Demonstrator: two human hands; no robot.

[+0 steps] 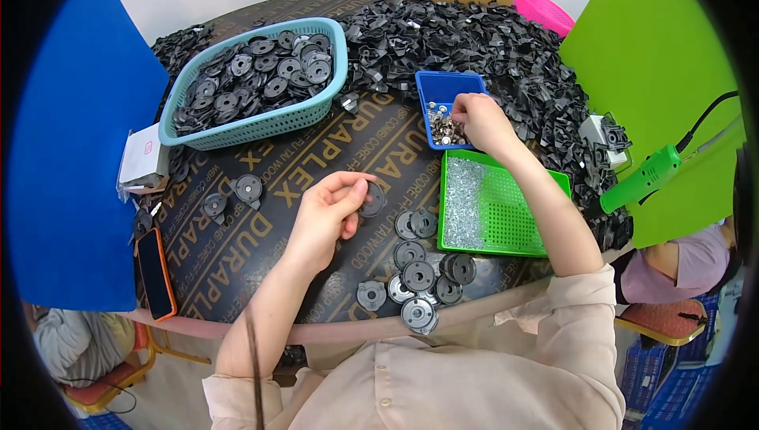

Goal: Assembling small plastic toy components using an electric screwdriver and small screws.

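Over the dark counter (213, 272), the left hand (328, 213) grasps a black disc (373, 200); the right hand (484, 123) is in the blue bin (447, 81) of metal parts (444, 130), its grip I cannot tell.

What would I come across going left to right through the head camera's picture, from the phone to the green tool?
Orange-edged phone → two loose black parts → left hand holding a black disc → green tray → green corded tool.
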